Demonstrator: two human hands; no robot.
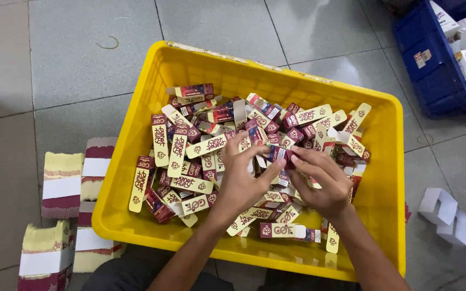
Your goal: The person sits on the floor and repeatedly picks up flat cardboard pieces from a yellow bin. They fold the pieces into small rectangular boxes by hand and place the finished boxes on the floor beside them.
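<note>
Over a yellow plastic crate (136, 124), my left hand (242, 180) and my right hand (319, 180) meet on one small maroon-and-cream carton (280, 156). Fingers of both hands pinch it from either side, just above the pile. The crate holds several folded small cartons (190, 156) of the same maroon and cream print, heaped loosely across its floor. Part of the held carton is hidden behind my fingers.
Banded stacks of flat carton blanks (63, 183) lie on the tiled floor left of the crate. A blue crate (432, 64) with white-and-purple boxes stands at top right. Two white open boxes (446, 213) lie on the floor at right.
</note>
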